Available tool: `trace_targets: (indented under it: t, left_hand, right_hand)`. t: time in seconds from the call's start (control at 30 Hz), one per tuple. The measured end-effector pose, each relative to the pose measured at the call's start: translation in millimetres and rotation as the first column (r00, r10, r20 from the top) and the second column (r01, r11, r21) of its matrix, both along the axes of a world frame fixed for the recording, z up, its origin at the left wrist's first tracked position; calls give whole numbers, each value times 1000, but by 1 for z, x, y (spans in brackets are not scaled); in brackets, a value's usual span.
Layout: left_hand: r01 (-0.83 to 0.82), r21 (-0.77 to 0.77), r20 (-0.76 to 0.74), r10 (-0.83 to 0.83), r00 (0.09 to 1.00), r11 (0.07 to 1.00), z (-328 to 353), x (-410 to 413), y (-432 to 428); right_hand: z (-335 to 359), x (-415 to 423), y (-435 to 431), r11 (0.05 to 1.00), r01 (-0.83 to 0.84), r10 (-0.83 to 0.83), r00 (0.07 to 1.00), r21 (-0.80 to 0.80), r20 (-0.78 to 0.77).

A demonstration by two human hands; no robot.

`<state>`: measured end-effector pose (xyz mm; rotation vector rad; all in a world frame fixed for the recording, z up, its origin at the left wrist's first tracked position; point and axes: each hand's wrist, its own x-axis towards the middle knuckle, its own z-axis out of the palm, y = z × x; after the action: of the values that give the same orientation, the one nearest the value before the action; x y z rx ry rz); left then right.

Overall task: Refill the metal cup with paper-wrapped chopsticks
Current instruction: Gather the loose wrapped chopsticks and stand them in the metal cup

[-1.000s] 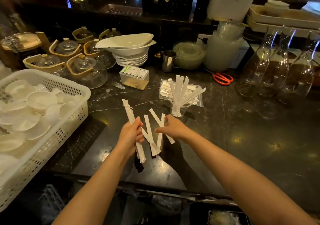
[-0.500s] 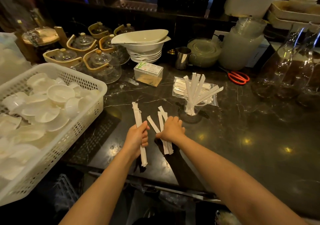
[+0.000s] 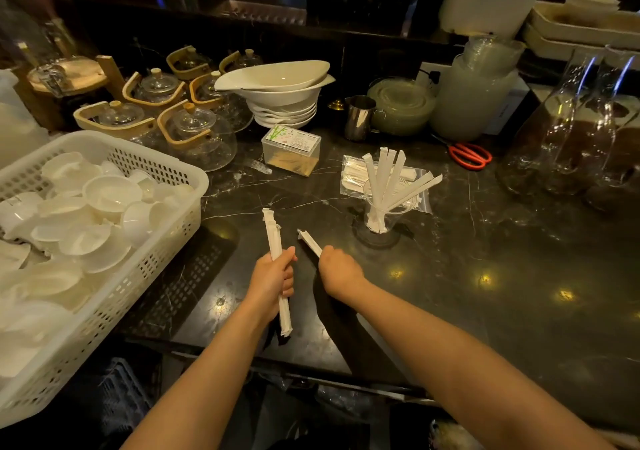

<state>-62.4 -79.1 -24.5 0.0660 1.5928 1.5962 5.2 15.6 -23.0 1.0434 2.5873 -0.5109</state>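
My left hand [image 3: 272,281] is closed around a bundle of paper-wrapped chopsticks [image 3: 273,238] held nearly upright over the dark marble counter [image 3: 485,241]. My right hand [image 3: 337,271] grips a second set of wrapped chopsticks [image 3: 309,241], whose ends stick out up and to the left. A clear cup [image 3: 381,214] to the right holds several wrapped chopsticks fanned outward. Behind it lies a plastic bag of wrapped chopsticks [image 3: 353,176]. A small metal cup [image 3: 358,117] stands farther back, by the stacked white bowls [image 3: 284,99].
A white basket [image 3: 145,276] of small white dishes fills the left side. Glass teapots [image 3: 197,134] with wooden handles stand behind it. A toothpick box [image 3: 291,150], red scissors [image 3: 469,155] and glass carafes [image 3: 581,131] sit along the back and right.
The loose chopsticks that lay spread on the counter have been gathered into my right hand. My left hand kept its bundle. The view shifted left.
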Motion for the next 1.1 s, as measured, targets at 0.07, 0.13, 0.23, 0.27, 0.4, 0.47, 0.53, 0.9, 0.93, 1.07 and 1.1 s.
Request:
trace_targets:
  t: [0.07, 0.13, 0.23, 0.27, 0.4, 0.47, 0.53, 0.9, 0.93, 1.07, 1.1]
  left_hand:
    - [8, 18, -15, -7, 1000, 1000, 1, 0, 3]
    - [27, 31, -37, -26, 999, 999, 2, 0, 5]
    - [74, 81, -66, -69, 995, 994, 7, 1, 12]
    - [79, 100, -70, -72, 995, 992, 9, 2, 15]
    - [73, 151, -55, -65, 996, 986, 15, 4, 29]
    - [79, 167, -51, -72, 996, 983, 19, 6, 36]
    - [97, 160, -58, -89, 994, 982, 23, 8, 42]
    - [243, 100, -205, -219, 954, 965, 32, 9, 60]
    - [275, 102, -244, -244, 939, 956, 34, 9, 61]
    - [391, 126, -420, -308, 854, 912, 40, 16, 66]
    - [419, 112, -471, -323, 821, 901, 39, 18, 69]
  right_hand:
    - [4, 2, 5, 996, 36, -38, 999, -81, -22]
    - [9, 3, 11, 976, 75, -98, 990, -205, -101]
    - [15, 7, 14, 918, 86, -206, 938, -387, -280]
    - [17, 9, 13, 900, 71, -230, 915, -430, -331]
    - [17, 14, 4, 883, 3, -220, 886, -469, -408]
    - [15, 15, 1, 900, -33, -176, 884, -434, -433]
    - [16, 18, -1, 913, -39, -161, 880, -407, -446]
    - [46, 34, 30, 927, -10, -141, 918, -376, -371]
    - [51, 36, 35, 919, -9, -169, 893, -394, -417]
    - [67, 40, 44, 845, -74, -359, 654, -530, -665]
    - [70, 40, 44, 821, -109, -398, 593, -560, -700]
